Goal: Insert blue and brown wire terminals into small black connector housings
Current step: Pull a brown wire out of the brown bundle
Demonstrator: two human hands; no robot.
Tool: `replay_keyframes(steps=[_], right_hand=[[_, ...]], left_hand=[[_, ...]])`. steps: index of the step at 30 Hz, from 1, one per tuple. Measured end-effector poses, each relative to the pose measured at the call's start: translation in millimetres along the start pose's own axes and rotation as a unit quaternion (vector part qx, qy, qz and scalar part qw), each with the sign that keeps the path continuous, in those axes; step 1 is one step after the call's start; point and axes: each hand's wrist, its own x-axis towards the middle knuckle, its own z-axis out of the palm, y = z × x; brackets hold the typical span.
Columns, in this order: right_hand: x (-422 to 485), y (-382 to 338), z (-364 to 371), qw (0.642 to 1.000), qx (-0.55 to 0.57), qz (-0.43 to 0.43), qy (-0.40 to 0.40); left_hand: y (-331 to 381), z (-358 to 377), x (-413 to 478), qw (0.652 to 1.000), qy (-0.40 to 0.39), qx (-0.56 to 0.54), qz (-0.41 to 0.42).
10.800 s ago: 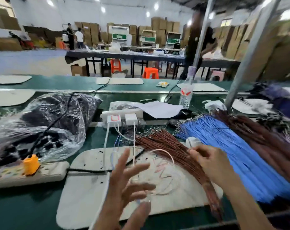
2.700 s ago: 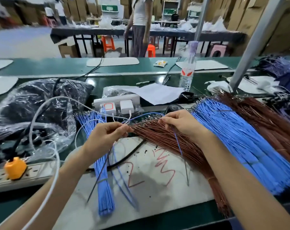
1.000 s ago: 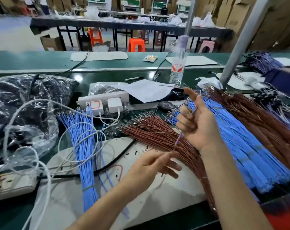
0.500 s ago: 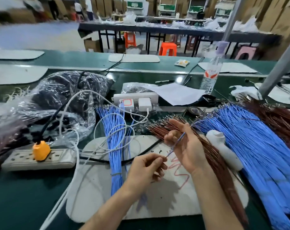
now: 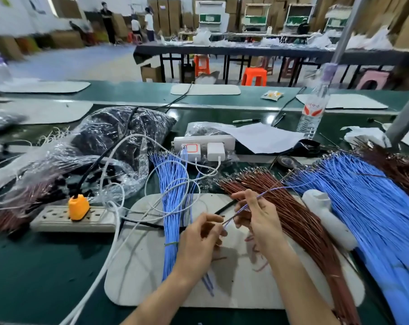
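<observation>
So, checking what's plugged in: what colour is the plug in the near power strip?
Orange; the plug shows best in the head view.

Only two hands and two forearms of the person show. The left hand (image 5: 198,240) and the right hand (image 5: 257,216) are bare, and so are both wrists. The left forearm (image 5: 159,299) is bare all the way to the bottom edge of the picture. The right forearm (image 5: 297,285) is bare to that edge too. Both arms look slim and smooth, and they look wider near the bottom edge. The fingers are long and thin. The nails are too small and blurry to make out.
</observation>
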Motion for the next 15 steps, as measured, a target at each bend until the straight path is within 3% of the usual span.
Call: replay_keyframes(steps=[9, 15], right_hand=[[1.7, 2.2, -16.0, 0.995, 0.081, 0.001, 0.06], [1.0, 4.1, -13.9, 0.991, 0.104, 0.066, -0.047]], left_hand=[[-10.5, -1.1, 2.9, 0.999, 0.016, -0.034, 0.019], [-10.7, -0.6, 5.5, 0.991, 0.018, -0.133, -0.016]])
